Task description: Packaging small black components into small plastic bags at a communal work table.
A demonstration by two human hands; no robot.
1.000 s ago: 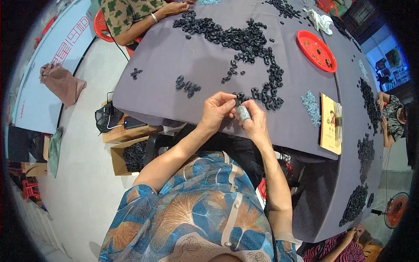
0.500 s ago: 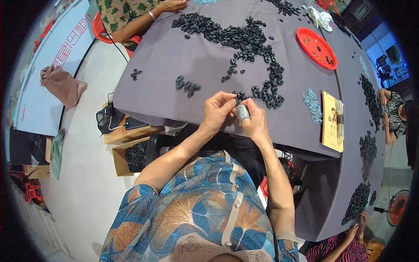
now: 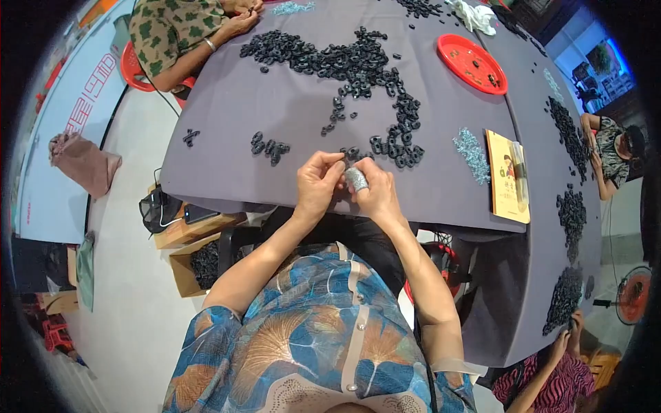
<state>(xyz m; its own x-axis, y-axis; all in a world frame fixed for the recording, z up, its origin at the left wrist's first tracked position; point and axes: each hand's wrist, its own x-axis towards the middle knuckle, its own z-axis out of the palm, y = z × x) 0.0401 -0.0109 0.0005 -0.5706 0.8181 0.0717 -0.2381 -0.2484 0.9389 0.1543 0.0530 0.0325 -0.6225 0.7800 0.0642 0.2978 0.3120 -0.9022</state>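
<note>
both hands pinched together at the near table edge

left hand and right hand close fingers on a small silvery piece, black rings just beyond on the grey table.

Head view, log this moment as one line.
left hand: pinching small black ring | right hand: holding small silver piece | hands together at table edge | black rings piled ahead

A grey-clothed table is filling twelve o'clock; pale floor is lying at eight; daylight is glowing at two.
</note>
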